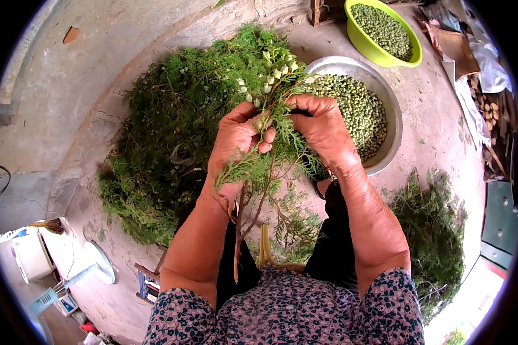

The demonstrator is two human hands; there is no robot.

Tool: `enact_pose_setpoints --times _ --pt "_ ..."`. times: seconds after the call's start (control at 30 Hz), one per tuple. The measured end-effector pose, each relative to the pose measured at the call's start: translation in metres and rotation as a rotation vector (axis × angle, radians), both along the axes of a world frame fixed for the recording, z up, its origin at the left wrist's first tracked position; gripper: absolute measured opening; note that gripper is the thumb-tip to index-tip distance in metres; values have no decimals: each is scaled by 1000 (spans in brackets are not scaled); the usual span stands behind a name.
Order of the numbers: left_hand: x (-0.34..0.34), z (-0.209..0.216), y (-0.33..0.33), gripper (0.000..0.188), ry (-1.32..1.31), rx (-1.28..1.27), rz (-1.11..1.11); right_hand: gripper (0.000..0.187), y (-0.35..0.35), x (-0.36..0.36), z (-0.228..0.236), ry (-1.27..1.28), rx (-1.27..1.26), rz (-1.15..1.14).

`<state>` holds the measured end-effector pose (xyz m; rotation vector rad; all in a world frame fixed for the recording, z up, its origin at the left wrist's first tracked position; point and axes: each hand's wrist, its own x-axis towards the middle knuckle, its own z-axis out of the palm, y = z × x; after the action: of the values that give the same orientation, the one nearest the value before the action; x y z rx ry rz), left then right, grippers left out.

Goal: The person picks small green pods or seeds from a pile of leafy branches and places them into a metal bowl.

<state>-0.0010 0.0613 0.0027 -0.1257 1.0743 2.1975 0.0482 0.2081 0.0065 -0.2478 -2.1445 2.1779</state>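
My left hand (240, 133) is closed around an evergreen branch (258, 204), its bare woody stem hanging down toward my lap. Pale green cones (277, 73) cluster at the branch's upper end. Against its feathery foliage, my right hand (323, 127) is closed in a pinch between thumb and curled fingers; what they grip is hidden. Just beyond that hand stands a round metal basin (392, 123) holding many small green cones (360, 112).
A big heap of cut evergreen branches (161, 138) lies to the left. Another pile of greenery (429, 230) is at the right. A lime-green tub (360, 37) with more cones stands at the far right. A white fan (99, 263) is at the lower left.
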Motion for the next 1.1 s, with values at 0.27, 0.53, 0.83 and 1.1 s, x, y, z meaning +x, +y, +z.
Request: enact_pose_setpoints --times 0.27,0.53,0.83,1.1 --pt "-4 -6 -8 20 -89 160 -26 22 3 0 2 14 -2 105" --pt "-6 -3 -6 16 -70 174 46 17 6 4 5 -20 -97 8" --pt "-6 -6 -2 12 181 -22 0 15 41 9 7 35 423 -446" --pt "1 -4 5 11 378 -212 -93 12 21 5 16 214 238 -555"
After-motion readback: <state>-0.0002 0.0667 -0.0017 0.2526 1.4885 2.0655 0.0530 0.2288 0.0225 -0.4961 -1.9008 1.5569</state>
